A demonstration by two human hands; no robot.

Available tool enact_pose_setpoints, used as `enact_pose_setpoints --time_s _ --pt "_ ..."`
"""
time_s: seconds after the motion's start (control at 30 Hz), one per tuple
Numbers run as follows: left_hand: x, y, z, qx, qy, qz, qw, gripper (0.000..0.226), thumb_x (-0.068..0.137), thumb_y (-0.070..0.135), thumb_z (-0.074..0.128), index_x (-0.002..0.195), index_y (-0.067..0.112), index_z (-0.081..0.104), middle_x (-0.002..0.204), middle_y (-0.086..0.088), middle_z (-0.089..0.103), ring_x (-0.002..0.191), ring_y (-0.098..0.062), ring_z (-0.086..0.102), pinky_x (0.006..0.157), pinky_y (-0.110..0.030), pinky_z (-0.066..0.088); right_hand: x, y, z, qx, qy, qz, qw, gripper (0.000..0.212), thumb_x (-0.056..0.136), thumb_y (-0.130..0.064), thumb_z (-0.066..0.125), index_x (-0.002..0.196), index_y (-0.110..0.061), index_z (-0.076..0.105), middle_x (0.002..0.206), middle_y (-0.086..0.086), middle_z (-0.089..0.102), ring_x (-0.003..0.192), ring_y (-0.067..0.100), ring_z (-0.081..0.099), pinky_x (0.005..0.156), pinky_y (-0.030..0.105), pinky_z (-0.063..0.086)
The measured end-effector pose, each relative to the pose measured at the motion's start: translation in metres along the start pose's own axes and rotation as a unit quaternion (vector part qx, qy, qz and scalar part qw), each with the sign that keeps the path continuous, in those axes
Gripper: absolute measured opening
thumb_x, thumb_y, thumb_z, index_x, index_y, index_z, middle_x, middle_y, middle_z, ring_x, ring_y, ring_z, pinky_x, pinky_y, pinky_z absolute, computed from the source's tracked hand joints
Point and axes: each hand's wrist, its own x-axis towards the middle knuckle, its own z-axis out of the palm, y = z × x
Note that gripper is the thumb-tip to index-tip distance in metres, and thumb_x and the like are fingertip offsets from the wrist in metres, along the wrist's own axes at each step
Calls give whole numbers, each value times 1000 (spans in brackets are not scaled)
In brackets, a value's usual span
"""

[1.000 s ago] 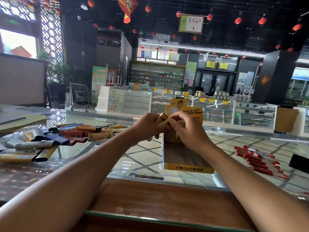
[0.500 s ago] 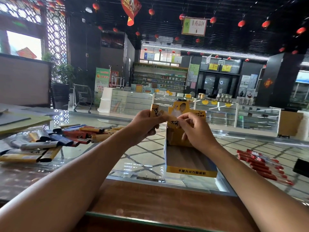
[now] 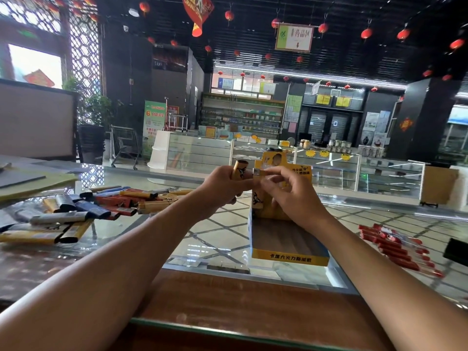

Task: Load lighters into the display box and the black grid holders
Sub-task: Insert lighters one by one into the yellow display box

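Note:
The yellow display box (image 3: 288, 258) stands open on the glass counter, its tall header card behind my hands. My left hand (image 3: 220, 187) grips yellow lighters (image 3: 239, 169) that stick up from the fist. My right hand (image 3: 291, 196) pinches one yellow lighter (image 3: 258, 198) with a metal top, held upright over the box's back end. The two hands touch. A pile of loose lighters (image 3: 101, 206) in yellow, blue, red and silver lies on the counter at the left.
A bundle of red lighters (image 3: 395, 247) in clear wrap lies at the right. A black object (image 3: 457, 250) sits at the right edge. A wooden strip (image 3: 228, 300) runs along the near counter edge. Flat boards (image 3: 30, 181) lie at far left.
Both hands have risen a little above the box. My right hand has drawn one lighter out of the bunch in my left hand and turned it upright.

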Motion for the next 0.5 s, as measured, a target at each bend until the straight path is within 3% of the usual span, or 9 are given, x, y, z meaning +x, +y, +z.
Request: enact_pose_setpoints --time_s 0.23,0.4,0.5 --pt "-2 0 3 24 -41 16 999 7 93 21 74 93 14 75 62 10 60 59 -8 44 54 -24 37 1 4 -1 12 15 -17 1000 17 100 -26 66 116 -24 70 101 -7 72 69 8 68 55 20 50" --pt "-4 4 4 -42 -24 -25 999 7 96 24 72 98 17 74 72 1 56 63 -9 45 53 -21 38 3 8 -1 -2 24 -4 1000 14 100 -30 65 113 -29 70 100 -6 71 89 19 68 70 45 63" --pt "-1 4 1 -91 17 -56 994 6 99 20 66 99 15 65 77 1 52 65 -11 47 51 -20 38 4 11 -2 -22 22 -2 1000 13 100 -30 65 113 -27 69 103 -6 70 94 17 68 75 47 63"
